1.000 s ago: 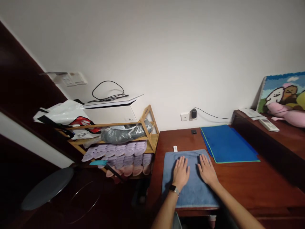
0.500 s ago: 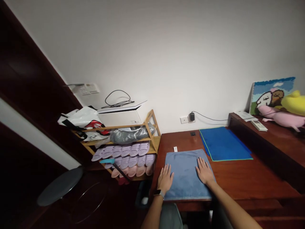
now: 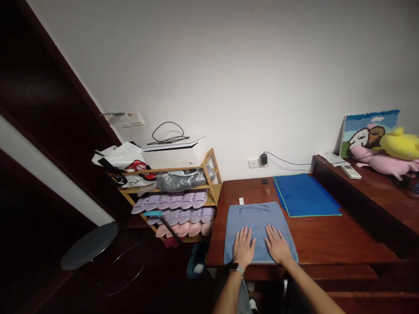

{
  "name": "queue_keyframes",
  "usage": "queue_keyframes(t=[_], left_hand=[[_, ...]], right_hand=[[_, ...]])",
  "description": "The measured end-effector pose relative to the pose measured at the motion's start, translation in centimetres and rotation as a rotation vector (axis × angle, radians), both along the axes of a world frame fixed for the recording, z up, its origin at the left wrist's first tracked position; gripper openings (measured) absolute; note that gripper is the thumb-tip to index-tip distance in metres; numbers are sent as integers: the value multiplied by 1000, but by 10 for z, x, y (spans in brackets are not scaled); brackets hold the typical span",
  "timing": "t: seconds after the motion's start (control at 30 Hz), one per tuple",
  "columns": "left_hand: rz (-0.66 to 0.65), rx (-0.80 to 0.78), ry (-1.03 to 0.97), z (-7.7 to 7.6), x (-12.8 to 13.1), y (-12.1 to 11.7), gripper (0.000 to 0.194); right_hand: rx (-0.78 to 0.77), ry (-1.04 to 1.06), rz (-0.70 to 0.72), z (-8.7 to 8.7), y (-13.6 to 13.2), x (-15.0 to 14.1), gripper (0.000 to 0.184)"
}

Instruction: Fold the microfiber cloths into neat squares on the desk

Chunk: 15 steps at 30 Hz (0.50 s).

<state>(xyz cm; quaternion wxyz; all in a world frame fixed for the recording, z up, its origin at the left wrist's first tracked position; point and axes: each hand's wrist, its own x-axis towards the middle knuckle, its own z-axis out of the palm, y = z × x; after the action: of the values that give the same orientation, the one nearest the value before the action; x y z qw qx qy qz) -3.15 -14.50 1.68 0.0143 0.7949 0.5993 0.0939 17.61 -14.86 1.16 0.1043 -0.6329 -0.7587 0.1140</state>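
Note:
A grey-blue cloth (image 3: pixel 257 216) lies spread out on the brown wooden table (image 3: pixel 334 240), with a small white tag at its far edge. My left hand (image 3: pixel 244 247) rests flat on the cloth's near left part, fingers stretched out, a watch on the wrist. On the near right part lies my right hand (image 3: pixel 276 245), palm down with its fingers extended. Neither hand grips anything. Farther back to the right, bright blue cloths (image 3: pixel 306 195) with a green edge lie flat in a stack.
Left of the table stands a wooden rack (image 3: pixel 214 194) with purple and pink slippers, a white box (image 3: pixel 173 158) and bags. A round stool (image 3: pixel 90 245) is farther left. A raised ledge on the right holds a remote (image 3: pixel 351 171) and plush toys (image 3: pixel 381 161). A charger (image 3: pixel 264 159) sits in the wall socket.
Both hands have moved inward and nearer to me over the cloth. The left hand has come off the cloth's left edge toward the middle. The view has shifted slightly.

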Motion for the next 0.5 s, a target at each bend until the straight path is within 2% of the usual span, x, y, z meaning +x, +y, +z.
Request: queue_keyframes(t=[0.13,0.23,0.3,0.4,0.5], left_hand=[[132,6,73,0,-55,-3,61],[146,25,84,-2,-66,-5,61],[149,33,85,-5,-65,-6,61],[159,35,92,-7,-61,-6,62],[170,40,90,-6,-60,-6,63]], right_hand=[[-5,-69,-154,-10,-3,38,68],[-42,-136,-220,-15,-5,61,69],[-40,-156,-234,-15,-3,64,69],[37,-130,-226,-7,1,42,68],[103,-19,-133,2,1,-6,67]])
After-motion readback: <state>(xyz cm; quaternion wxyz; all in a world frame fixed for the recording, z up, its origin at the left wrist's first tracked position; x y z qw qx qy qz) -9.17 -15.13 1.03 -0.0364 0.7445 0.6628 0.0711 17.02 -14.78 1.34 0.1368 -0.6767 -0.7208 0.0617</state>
